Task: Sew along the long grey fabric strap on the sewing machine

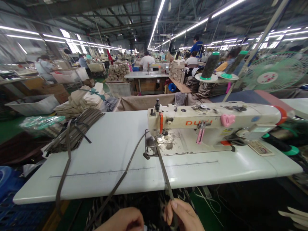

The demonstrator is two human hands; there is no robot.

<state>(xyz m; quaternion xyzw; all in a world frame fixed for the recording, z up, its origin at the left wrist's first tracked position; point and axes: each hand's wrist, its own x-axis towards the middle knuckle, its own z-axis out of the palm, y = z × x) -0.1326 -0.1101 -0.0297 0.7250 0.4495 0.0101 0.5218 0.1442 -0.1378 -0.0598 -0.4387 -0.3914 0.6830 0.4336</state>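
Observation:
A narrow grey-brown fabric strip runs from under the needle area of a white sewing machine down over the table's front edge. My right hand pinches this strip between thumb and fingers, just off the edge. Left of it, my left hand is curled closed at the bottom of the view; whatever its fingers hold is hidden. Another length of strip loops from behind the needle area across the tabletop and hangs over the front edge on the left.
A tied bundle of grey-brown strips lies at the table's left end, one strip trailing off the front. Thread cones and a green fan stand behind the machine. A blue crate is at lower left. People sit at other tables.

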